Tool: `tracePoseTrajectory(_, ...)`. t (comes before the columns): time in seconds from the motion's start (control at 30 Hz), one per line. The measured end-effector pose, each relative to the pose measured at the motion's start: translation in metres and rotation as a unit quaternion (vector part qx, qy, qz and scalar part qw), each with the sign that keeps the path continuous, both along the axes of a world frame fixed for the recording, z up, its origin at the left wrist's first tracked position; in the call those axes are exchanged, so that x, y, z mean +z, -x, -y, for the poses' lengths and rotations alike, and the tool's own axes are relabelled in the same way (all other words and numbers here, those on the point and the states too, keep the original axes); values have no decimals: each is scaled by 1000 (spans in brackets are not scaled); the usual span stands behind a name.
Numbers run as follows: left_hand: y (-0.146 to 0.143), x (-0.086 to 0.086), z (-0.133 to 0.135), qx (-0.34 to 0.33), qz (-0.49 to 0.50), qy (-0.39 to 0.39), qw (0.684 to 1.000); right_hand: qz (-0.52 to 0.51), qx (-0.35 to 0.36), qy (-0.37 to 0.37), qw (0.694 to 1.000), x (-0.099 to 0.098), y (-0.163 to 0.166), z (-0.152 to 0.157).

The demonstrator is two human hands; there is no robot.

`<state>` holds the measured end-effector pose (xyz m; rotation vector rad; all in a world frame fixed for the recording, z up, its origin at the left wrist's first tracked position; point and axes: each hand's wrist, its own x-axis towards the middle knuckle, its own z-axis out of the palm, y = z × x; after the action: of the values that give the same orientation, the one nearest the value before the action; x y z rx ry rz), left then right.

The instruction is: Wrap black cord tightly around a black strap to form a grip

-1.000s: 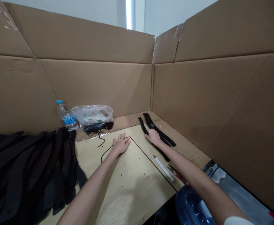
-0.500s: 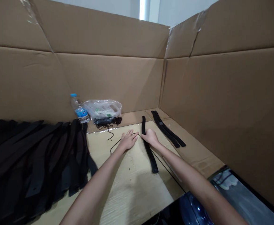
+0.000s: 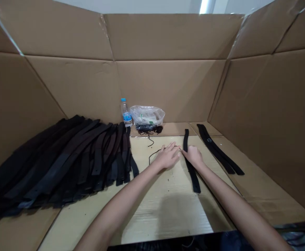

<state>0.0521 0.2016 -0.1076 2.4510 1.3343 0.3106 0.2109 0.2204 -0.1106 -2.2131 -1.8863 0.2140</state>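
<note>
- Long, narrow, matte-black strip of flexible material (image 3: 193,179) stretches lengthwise across a pale, smooth-topped bench (image 3: 178,218), its far end running beyond the right hand (image 3: 193,156) and its near end towards the wearer
- The strip looks light, bendable and hard to break; its dull face suggests a fair grip with little slipping, though an unsupported end would probably droop
- A sound hold would be a pinch across the width, between thumb and curled fingers around the middle, with a second pinch near an end if it must be kept straight
- Right hand appears clamped on the strip, thumb lying across it above the middle; what the hidden fingertips grasp beneath cannot be told
- Left hand (image 3: 169,157) rests palm down, fingers extended and slightly spread, over a thin black cord (image 3: 154,152) that emerges curving on its left side
- The cord looks soft, very light and apt to curl, best pressed flat or pinched close to the part in use
- The strip lies just right of the left fingertips and passes under the right thumb; the two hands are side by side, nearly meeting
- Well to the left, a heaped pile of similar black strips (image 3: 63,160); to the right, a black pair bearing a pale round mark (image 3: 212,146), apart from both hands
</note>
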Motion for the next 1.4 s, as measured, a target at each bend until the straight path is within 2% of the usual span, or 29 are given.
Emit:
tracePoseTrajectory(0.17, 25, 22, 49, -3, 23, -9, 1000, 12, 28, -38, 999, 11, 20, 10)
tracePoseTrajectory(0.27, 47, 29, 79, 29, 46, -13, 998, -8, 92, -60, 994, 16, 48, 22)
tracePoseTrajectory(0.33, 63, 29, 99, 66, 66, -15, 996, -32, 150, -65, 986, 17, 72, 35)
tracePoseTrajectory(0.5, 105, 6, 151, 176, 166, -74, 967, -99, 281, -66, 952, 8, 129, 72)
tracePoseTrajectory(0.67, 141, -28, 190, 275, 235, -114, 925, -151, 352, -66, 921, -11, 164, 95)
tracePoseTrajectory(0.77, 154, -44, 202, 306, 220, -135, 916, -163, 376, -69, 910, -20, 170, 101)
tracePoseTrajectory(0.87, 160, -55, 205, 314, 188, -133, 921, -166, 406, -86, 895, -25, 169, 102)
tracePoseTrajectory(1.0, 161, -57, 205, 313, 177, -109, 927, -155, 429, -116, 882, -28, 165, 97)
tracePoseTrajectory(1.17, 161, -56, 204, 346, 173, -74, 919, -138, 460, -137, 866, -31, 163, 92)
tracePoseTrajectory(1.4, 162, -65, 202, 329, 155, -120, 924, -95, 460, -151, 870, -36, 163, 90)
